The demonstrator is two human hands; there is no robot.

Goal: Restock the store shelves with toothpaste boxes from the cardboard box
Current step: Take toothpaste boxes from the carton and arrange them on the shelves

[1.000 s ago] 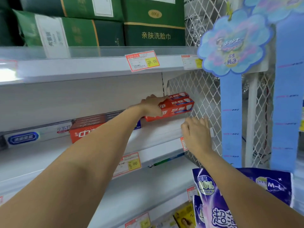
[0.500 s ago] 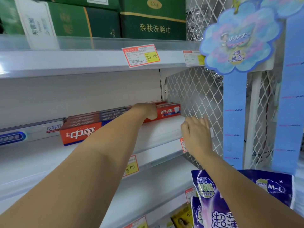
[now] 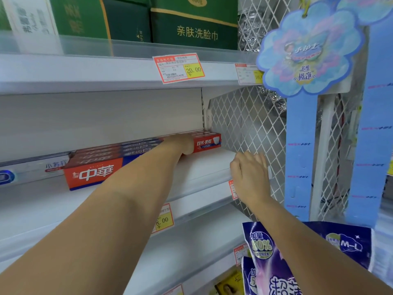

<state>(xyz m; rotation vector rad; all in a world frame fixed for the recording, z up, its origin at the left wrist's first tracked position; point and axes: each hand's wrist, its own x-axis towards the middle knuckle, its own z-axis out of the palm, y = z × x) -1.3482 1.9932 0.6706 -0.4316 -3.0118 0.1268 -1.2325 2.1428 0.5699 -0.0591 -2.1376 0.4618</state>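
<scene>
- Head view: the left hand lies over a red toothpaste box at the back right of the middle shelf. Its thumb is on the box's front face and its fingers pass over the top out of sight, so it appears to be gripping the box.
- A second ago this box was raised and tilted above the shelf. Now it lies flat, in line with the row of red toothpaste boxes to its left and just beside the wire mesh panel.
- The right hand keeps its fingers curled over the shelf's front edge, as before.
- This box looks placed, so letting go comes next. The cardboard box is out of view.
</scene>
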